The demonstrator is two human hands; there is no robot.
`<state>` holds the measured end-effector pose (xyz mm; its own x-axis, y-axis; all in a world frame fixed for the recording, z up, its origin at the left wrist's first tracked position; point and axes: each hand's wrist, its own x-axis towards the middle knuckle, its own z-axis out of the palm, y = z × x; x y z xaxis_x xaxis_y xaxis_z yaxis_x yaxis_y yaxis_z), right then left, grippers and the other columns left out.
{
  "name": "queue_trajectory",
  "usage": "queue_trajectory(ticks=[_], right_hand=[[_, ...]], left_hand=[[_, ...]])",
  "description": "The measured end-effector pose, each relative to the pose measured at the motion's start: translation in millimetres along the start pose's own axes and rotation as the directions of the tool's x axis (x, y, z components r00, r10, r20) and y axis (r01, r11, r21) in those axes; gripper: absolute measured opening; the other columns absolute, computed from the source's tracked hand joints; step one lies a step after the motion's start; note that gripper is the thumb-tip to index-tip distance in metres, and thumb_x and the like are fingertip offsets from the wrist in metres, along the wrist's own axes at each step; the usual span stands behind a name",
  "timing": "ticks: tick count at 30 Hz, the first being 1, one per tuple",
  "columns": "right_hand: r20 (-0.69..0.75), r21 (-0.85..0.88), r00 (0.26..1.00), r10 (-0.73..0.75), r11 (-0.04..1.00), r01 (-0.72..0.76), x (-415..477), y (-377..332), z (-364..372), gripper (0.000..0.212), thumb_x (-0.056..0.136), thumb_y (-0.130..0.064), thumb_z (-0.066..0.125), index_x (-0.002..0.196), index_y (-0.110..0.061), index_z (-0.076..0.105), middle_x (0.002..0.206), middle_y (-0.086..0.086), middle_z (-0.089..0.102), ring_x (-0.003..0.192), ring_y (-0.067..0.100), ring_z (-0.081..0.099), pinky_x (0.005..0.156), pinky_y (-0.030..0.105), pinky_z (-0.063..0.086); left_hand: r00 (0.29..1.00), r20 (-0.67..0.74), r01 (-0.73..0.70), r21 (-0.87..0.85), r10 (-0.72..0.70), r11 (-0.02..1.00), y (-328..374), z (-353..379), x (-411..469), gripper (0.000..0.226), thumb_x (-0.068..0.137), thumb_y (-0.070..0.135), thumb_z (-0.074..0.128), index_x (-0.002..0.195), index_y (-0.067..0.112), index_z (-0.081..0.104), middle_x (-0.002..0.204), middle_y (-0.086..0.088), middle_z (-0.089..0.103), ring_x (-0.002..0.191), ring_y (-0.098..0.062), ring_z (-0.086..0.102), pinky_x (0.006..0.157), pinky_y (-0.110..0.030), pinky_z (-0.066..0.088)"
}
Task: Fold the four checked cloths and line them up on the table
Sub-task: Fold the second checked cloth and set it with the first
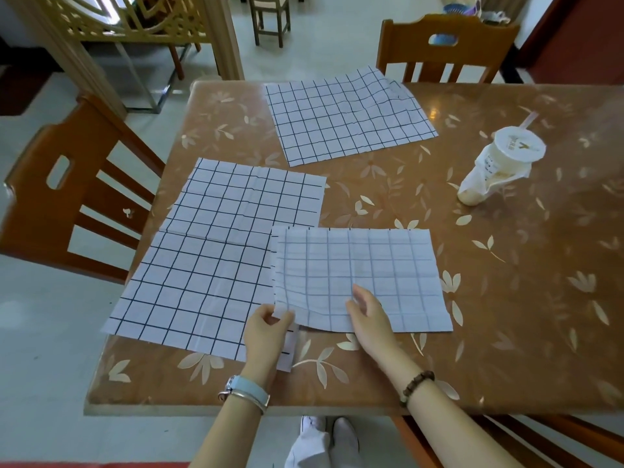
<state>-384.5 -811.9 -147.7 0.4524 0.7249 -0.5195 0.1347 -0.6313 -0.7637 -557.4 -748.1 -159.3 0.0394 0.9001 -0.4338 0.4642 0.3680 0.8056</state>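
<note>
Checked cloth (364, 265): beneath my hands.
Left hand (266, 329): pinches its corner for lifting.
Right hand (369, 319): lies flat, pinning it.

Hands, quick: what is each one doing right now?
Left hand: pinches the near corner of the nearest cloth.
Right hand: open, resting on that cloth.

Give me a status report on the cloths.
Left hand pinches near cloth corner; right hand flat on it. Left cloth, far cloth lie flat. Cup stands clear.
</note>
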Motion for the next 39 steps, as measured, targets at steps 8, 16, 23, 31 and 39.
queue_trajectory(ticks=[8,16,23,31,39], right_hand=[[0.03,0.203,0.996,0.086,0.975,-0.091,11.9,-7.4,-7.7,0.047,0.102,-0.039,0.041,0.146,-0.023,0.038,0.148,-0.003,0.042,0.131,0.015,0.045,0.108,0.044,0.043],[0.161,0.545,0.96,0.231,0.789,-0.281,27.2,-32.9,-48.4,0.049,0.1,-0.05,0.039,0.11,-0.01,0.065,0.109,0.015,0.07,0.09,0.027,0.07,0.074,0.041,0.058],[-0.202,0.453,0.947,0.249,0.881,-0.135,41.9,-12.4,-105.9,0.046,0.078,-0.052,0.07,0.072,-0.007,0.066,0.069,0.006,0.068,0.066,0.022,0.066,0.064,0.031,0.052],[-0.39,0.132,0.913,0.121,0.988,-0.075,57.5,34.1,-133.7,0.02,0.084,-0.013,0.07,0.065,-0.009,0.064,0.066,0.006,0.065,0.062,0.021,0.057,0.059,0.028,0.043],[-0.411,-0.06,0.91,0.043,0.995,-0.074,75.8,56.5,-136.1,0.006,0.086,-0.018,0.067,0.084,-0.012,0.066,0.081,0.005,0.067,0.081,0.025,0.063,0.069,0.032,0.05]], left_hand=[[0.959,0.135,-0.212,-0.244,0.249,0.946,35.4,22.7,-24.0,0.008,0.09,0.005,0.063,0.088,0.009,0.057,0.077,0.017,0.065,0.073,0.0,0.059,0.069,-0.012,0.046],[0.839,0.361,-0.329,-0.257,0.407,0.908,63.2,67.7,-31.3,0.014,0.096,0.006,0.058,0.088,0.016,0.05,0.131,0.02,0.057,0.112,0.013,0.057,0.079,-0.005,0.047],[0.701,0.52,-0.511,-0.11,0.487,0.853,65.1,116.1,-31.1,0.027,0.093,0.017,0.062,0.105,0.039,0.052,0.118,0.026,0.058,0.113,0.016,0.049,0.091,-0.003,0.034],[0.704,0.541,-0.546,-0.003,0.461,0.838,47.5,143.9,-24.3,0.034,0.096,0.04,0.058,0.128,0.033,0.05,0.127,0.018,0.059,0.129,0.001,0.045,0.111,-0.023,0.036],[0.623,0.583,-0.782,0.484,0.521,0.393,22.0,136.3,24.9,0.062,0.097,0.038,0.019,0.149,0.011,0.038,0.159,-0.005,0.029,0.149,-0.023,0.022,0.12,-0.034,0.002]])
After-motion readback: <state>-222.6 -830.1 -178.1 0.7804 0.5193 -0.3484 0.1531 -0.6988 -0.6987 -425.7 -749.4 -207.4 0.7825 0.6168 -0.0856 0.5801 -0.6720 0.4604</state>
